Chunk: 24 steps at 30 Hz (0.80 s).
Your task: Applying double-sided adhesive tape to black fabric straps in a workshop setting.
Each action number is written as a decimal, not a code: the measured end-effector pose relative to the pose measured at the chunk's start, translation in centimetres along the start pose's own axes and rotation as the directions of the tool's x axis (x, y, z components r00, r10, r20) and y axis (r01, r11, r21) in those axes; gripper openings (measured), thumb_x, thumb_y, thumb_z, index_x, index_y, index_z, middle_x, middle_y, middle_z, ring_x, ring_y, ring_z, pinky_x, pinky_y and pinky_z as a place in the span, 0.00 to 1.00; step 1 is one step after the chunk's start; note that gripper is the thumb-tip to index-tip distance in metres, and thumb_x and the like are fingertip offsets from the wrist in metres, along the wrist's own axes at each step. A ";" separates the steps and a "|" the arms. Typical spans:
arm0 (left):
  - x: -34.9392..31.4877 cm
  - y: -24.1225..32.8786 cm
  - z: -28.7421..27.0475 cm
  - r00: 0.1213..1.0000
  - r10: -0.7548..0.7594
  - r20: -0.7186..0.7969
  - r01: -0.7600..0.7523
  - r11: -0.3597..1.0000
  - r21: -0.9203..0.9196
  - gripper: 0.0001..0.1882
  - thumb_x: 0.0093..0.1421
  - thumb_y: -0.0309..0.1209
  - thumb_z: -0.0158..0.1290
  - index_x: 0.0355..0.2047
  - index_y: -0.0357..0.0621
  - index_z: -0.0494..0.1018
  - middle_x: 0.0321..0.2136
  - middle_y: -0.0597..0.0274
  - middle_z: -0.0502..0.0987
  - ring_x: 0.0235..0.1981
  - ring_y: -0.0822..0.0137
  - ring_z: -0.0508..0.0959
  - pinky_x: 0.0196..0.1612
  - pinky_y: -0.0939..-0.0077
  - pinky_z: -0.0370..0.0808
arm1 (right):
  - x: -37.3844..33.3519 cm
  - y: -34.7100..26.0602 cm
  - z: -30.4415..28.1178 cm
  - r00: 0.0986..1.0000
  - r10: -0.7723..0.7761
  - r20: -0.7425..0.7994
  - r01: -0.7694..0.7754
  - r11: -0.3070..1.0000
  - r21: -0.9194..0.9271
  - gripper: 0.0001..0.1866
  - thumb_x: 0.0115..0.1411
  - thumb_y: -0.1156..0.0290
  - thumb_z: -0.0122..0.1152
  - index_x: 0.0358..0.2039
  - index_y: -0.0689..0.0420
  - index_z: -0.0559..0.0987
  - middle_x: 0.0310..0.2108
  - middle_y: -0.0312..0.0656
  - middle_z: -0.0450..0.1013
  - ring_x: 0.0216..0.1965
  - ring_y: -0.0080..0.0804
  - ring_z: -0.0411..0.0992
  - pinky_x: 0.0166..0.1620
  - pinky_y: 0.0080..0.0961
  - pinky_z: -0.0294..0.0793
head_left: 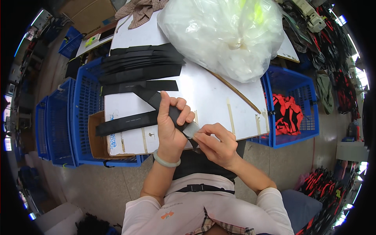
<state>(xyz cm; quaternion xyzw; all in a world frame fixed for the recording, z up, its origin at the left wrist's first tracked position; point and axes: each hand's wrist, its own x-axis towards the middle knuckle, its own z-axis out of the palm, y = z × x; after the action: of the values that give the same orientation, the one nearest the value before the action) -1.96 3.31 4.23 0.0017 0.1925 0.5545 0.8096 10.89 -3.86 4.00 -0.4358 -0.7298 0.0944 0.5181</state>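
Note:
My left hand (pixel 171 127) is closed round a black fabric strip (pixel 149 96) at the table's near edge. The strip's far part slants up and left, its tip resting over another flat black strip (pixel 164 85). At its near end shows a small pale grey patch (pixel 190 129). My right hand (pixel 220 145) pinches that end between thumb and fingers, close beside my left fingers. A further black strip (pixel 125 123) lies left of my left hand and runs to the table's left edge. Behind these, several black strips (pixel 143 66) are piled in an overlapping stack.
A big clear bag of white material (pixel 223 35) covers the back of the white table (pixel 207 105). A thin wooden stick (pixel 235 92) lies below it. Blue crates (pixel 88 90) flank the left side; another blue crate (pixel 309 121) holds red and black pieces (pixel 286 113).

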 end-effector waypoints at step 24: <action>0.3 0.2 -0.3 0.983 0.032 0.181 -0.061 0.985 0.160 0.20 0.62 0.49 0.54 0.26 0.46 0.67 0.29 0.61 0.72 0.26 0.68 0.75 0.20 0.81 0.73 | 1.1 0.2 1.7 0.996 -0.006 -0.094 0.006 1.000 0.000 0.14 0.42 0.78 0.74 0.32 0.62 0.82 0.31 0.43 0.72 0.26 0.32 0.72 0.28 0.23 0.74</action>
<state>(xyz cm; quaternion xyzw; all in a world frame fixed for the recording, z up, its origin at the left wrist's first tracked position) -2.16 3.58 3.89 0.1226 0.1644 0.5531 0.8075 9.47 -2.36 3.85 -0.4374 -0.7060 0.0724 0.5523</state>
